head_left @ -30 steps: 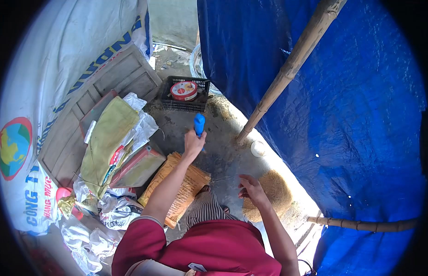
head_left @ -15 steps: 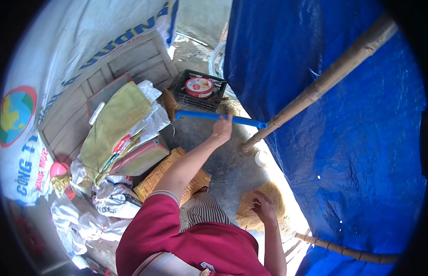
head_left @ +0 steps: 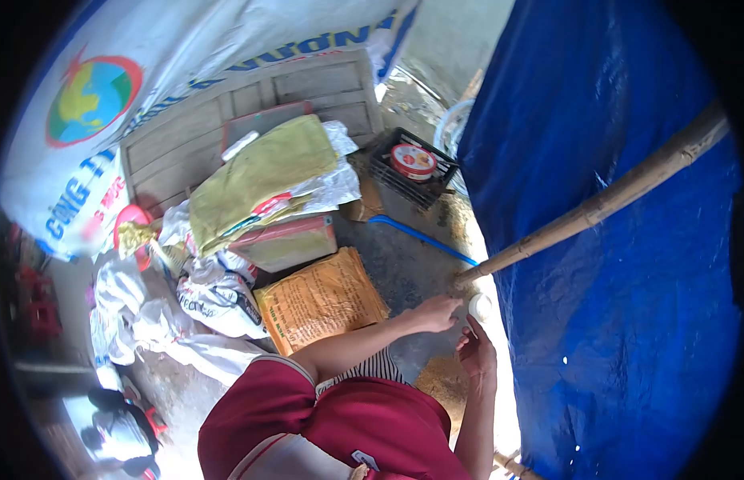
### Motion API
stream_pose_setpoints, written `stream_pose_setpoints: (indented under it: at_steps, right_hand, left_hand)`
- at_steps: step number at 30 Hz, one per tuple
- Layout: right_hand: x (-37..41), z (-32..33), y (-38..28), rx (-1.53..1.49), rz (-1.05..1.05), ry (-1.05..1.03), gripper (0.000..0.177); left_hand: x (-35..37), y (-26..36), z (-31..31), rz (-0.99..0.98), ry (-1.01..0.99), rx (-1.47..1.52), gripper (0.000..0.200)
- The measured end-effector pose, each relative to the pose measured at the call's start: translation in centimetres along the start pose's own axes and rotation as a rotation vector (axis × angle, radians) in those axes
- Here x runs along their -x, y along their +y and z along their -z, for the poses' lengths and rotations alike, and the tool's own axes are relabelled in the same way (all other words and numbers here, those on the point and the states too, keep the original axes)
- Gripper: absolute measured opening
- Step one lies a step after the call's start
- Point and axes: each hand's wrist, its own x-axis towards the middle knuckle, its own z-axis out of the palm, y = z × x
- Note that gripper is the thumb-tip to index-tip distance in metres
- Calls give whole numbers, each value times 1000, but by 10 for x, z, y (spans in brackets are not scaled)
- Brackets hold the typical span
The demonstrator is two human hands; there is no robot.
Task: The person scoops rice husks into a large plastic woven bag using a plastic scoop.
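Observation:
My left hand (head_left: 438,314) reaches rightward above the floor, its fingers loosely bent and nothing visible in them. Close to it, my right hand (head_left: 474,352) is raised with fingers apart and partly curled. A fingertip of the right hand comes near the lower edge of a small round white object (head_left: 480,306), perhaps a lid or bowl; contact cannot be made out. Below my hands, a pile of golden-brown grain (head_left: 438,382) is partly covered by my right forearm and shirt. Beyond them a long blue handle (head_left: 424,234) lies slanting across the floor.
A bamboo pole (head_left: 596,206) slants before the blue tarp (head_left: 620,320) on the right. A black crate (head_left: 396,176) holds a red round tin (head_left: 413,161). To the left are an orange printed sack (head_left: 324,300), folded yellow-green sacks (head_left: 264,180) and white bags (head_left: 136,308).
The view has shifted, so the surroundings sit further right. My left hand has left the blue handle and come near my right hand, which has moved from over the grain toward the white object.

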Motion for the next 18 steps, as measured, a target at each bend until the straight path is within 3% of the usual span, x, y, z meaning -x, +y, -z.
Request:
stream_pose_setpoints:
  at_steps: [6, 12, 18]
  right_hand:
    - [4, 15, 28, -72, -117, -135, 24]
    - [33, 17, 79, -38, -284, -249, 19]
    - [59, -5, 128, 40, -437, -289, 21]
  left_hand:
    - [69, 0, -32, 109, 59, -80, 43]
    - [167, 13, -53, 183, 381, -77, 41]
    - [244, -3, -68, 322, 424, -63, 39]
